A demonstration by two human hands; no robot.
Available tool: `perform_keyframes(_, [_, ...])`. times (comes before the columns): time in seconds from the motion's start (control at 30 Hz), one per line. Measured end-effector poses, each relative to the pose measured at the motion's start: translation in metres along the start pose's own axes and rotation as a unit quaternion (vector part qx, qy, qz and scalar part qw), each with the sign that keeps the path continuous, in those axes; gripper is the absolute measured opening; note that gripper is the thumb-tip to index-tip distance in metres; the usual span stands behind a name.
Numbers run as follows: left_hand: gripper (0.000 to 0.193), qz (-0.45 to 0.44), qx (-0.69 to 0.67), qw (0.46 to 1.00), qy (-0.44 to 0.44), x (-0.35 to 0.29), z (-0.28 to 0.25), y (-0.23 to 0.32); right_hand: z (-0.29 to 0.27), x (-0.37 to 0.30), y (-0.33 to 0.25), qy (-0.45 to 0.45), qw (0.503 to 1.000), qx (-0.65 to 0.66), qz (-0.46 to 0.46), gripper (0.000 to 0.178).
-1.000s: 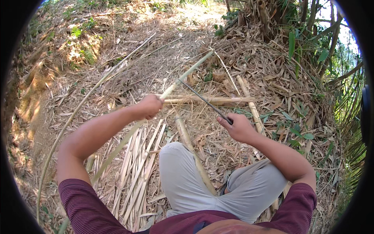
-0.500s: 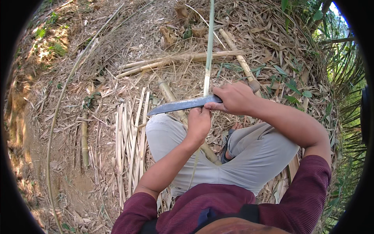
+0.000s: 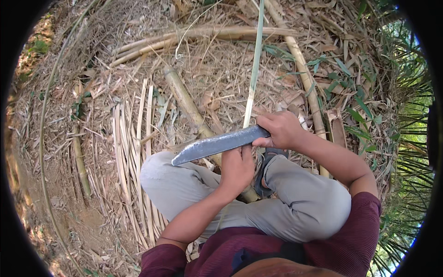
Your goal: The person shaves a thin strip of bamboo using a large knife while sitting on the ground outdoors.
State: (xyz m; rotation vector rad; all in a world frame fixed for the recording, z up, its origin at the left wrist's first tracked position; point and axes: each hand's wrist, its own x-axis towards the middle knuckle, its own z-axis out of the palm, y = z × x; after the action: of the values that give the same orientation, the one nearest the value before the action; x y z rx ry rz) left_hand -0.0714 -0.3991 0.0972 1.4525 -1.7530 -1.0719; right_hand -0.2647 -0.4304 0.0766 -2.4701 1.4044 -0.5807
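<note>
Ground (image 3: 94,224) strewn with leaves (image 3: 318,37) and poles (image 3: 184,99), edged by greenery (image 3: 413,124), underlies the right hand (image 3: 280,128), closed round a knife (image 3: 217,147), and left hand (image 3: 237,170), apparently pinching a strip (image 3: 257,60).

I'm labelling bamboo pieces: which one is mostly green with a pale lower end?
The slender strip running up from the knife in the right hand. Its green sets it apart from the tan slats and thick poles.

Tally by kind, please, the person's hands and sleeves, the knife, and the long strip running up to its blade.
Hands: 2 (left hand, right hand)
Maroon sleeves: 2
Knife: 1
Long strip: 1
Total: 6
</note>
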Motion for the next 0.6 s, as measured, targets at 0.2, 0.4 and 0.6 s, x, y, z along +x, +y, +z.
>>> perform_keyframes(0.2, [0.024, -0.098, -0.018, 0.994, -0.048, 0.012, 0.003, -0.016, 0.06, -0.019, 0.035, 0.032, 0.99, 0.1, 0.099, 0.063])
perform_keyframes(0.4, [0.027, -0.183, -0.127, 0.97, -0.1, 0.002, -0.005, -0.018, 0.04, -0.02, 0.128, 0.064, 0.884, 0.115, 0.449, 0.054])
perform_keyframes(0.6, [0.027, -0.289, -0.337, 0.885, -0.142, 0.015, -0.029, -0.002, 0.043, -0.025, 0.053, 0.127, 0.865, 0.318, 0.366, 0.053])
